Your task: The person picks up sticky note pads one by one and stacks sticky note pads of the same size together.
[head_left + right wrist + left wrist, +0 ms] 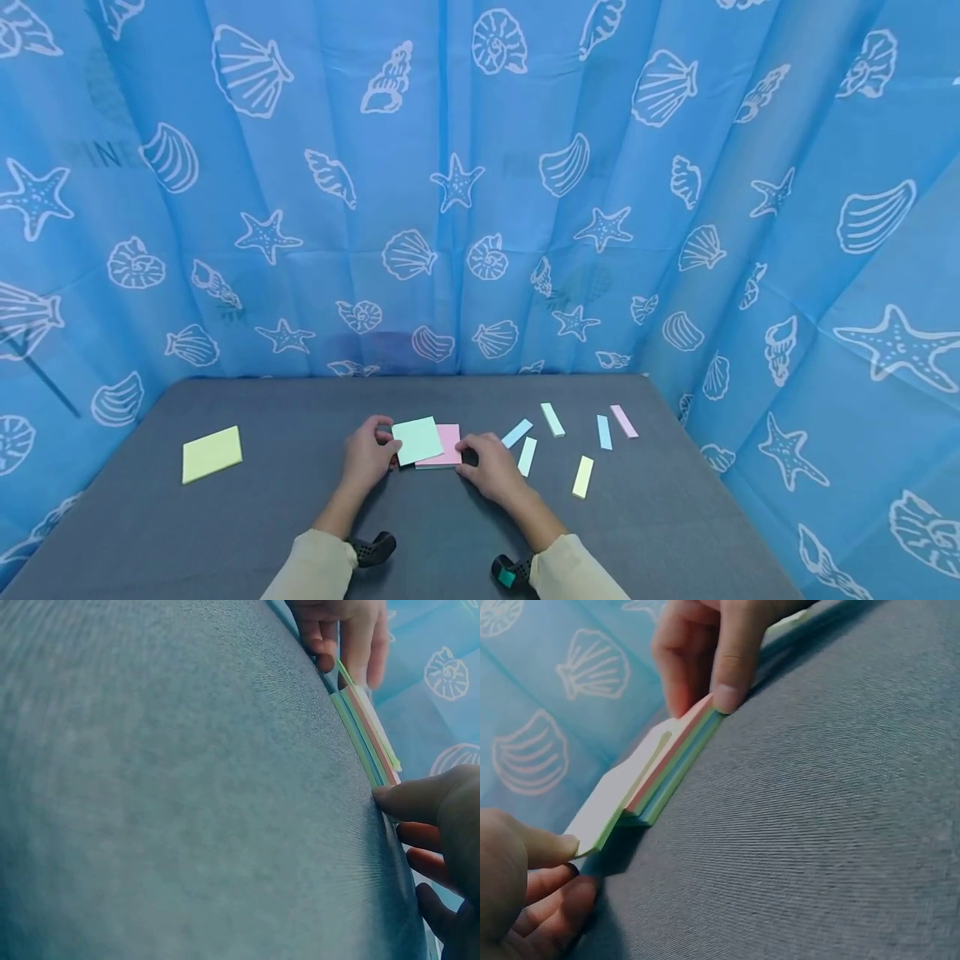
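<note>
My left hand [366, 457] pinches a square pale green sticky note pad [415, 439] at its left edge, thumb on top. That pad is tilted and overlaps the left part of a stack of pads. The top of the stack is a pink sticky note pad [451, 445]. Below the pink, the left wrist view shows a blue pad and a green pad [655, 814] at the bottom. With thumb and fingers, my right hand [491, 468] holds the right edge of the stack, which lies on the grey table [442, 533].
A yellow square sticky note pad [212, 455] lies at the left. Right of my right hand are several narrow strip pads, among them a yellow strip [582, 477], a pink strip [623, 422] and a blue strip [604, 432]. A blue shell-patterned curtain [450, 250] hangs behind the table.
</note>
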Motion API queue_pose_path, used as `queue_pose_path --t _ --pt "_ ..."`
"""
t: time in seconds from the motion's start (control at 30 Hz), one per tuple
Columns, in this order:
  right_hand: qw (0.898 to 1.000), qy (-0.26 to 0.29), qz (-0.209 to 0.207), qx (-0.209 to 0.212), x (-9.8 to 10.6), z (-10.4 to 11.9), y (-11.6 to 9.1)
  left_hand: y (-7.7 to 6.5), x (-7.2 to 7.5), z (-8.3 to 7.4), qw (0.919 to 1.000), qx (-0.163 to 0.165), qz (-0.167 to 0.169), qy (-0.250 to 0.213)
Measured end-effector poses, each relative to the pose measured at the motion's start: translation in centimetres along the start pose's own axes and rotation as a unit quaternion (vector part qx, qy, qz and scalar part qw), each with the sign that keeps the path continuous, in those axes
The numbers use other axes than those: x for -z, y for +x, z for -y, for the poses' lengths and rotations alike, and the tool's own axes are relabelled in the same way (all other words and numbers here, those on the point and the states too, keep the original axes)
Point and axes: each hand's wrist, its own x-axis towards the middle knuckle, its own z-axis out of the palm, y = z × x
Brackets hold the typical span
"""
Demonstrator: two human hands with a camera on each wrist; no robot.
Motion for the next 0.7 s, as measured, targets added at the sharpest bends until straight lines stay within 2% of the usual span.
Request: queue_pose_path --t 0.17,0.27,0.47,0.7 --pt "1.000 0.001 0.003 0.004 0.1 0.3 0.0 -0.3 -0.4 -0.3 0.9980 -0.017 -0.011 0.059" --pt "1.000 -0.001 0.003 0.003 0.2 0.4 0.1 -0.7 -0.5 -0.8 0.9952 -0.031 -0.005 0.093" --pt "1.000 -0.004 0.007 -0.006 0.3 0.4 0.2 -1.5 -0.7 -2.0 0.9799 -0.067 0.040 0.184" --pt "1.000 -0.007 0.019 0.000 0.4 0.1 0.2 -1.9 -1.5 -2.7 0.9653 -0.078 0.077 0.237"
